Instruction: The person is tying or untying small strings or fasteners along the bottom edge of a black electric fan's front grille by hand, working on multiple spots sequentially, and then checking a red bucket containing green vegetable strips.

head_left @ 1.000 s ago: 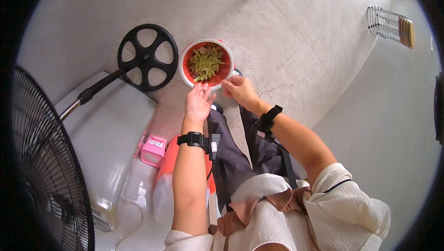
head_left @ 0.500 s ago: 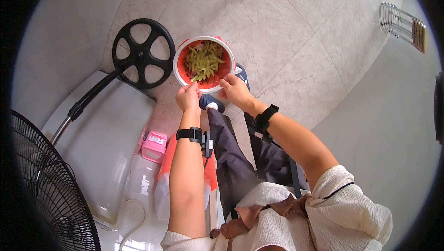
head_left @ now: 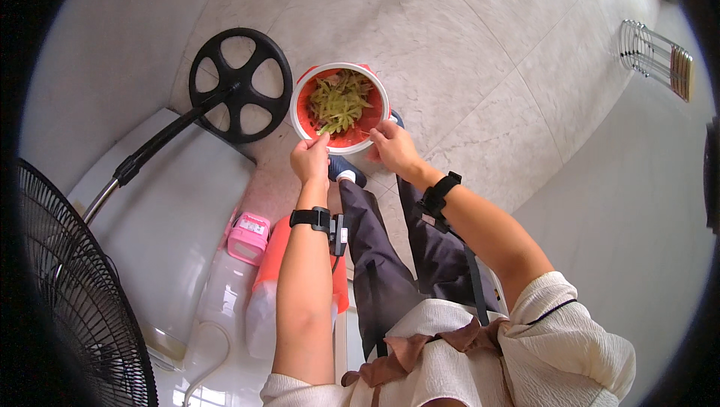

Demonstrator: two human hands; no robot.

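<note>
A round bin (head_left: 295,109) with a white rim stands on the floor ahead of my feet. Its red bag (head_left: 351,138) lines the inside, and a heap of green peelings (head_left: 341,103) lies in it. At the near left of the rim my left hand (head_left: 310,159) is closed, fingertips pinched together over the edge. My right hand (head_left: 394,149) is also pinched closed, over the near right of the rim. What either hand holds is too small or hidden to make out.
To the left are a black round fan base (head_left: 234,86) with its pole, a fan grille (head_left: 79,302) and a grey panel (head_left: 161,212). A pink box (head_left: 249,238) and a red-and-white bag (head_left: 274,279) sit beside my left arm. Stacked stools (head_left: 656,60) stand far right.
The view has shifted slightly, so the bin and both hands appear a little further right. My hands keep their closed pose at the rim.
</note>
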